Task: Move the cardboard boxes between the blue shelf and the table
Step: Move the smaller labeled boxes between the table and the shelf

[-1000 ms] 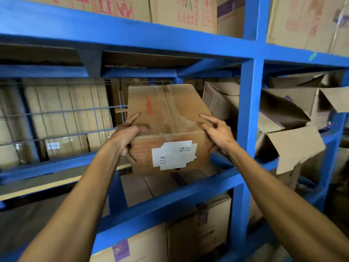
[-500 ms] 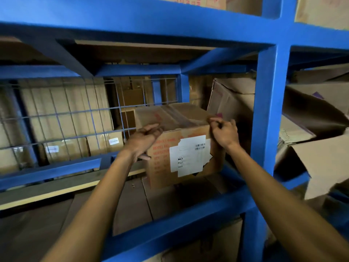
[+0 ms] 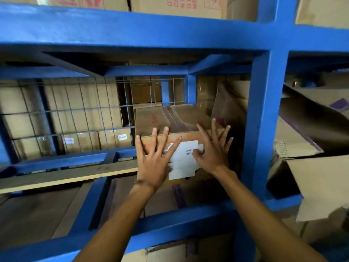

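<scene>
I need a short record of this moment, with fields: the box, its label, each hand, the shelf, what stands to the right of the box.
box: cardboard box inside the blue shelf, closed, taped along the top
label: white label on its near face
left hand: left hand with fingers spread, flat against the near face
right hand: right hand with fingers spread, at the near face
right of box: crumpled open carton
behind: wire grid

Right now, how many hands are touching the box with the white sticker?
2. The left hand presses flat on the box front, left of the white sticker. The right hand presses on its right side, fingers spread.
</scene>
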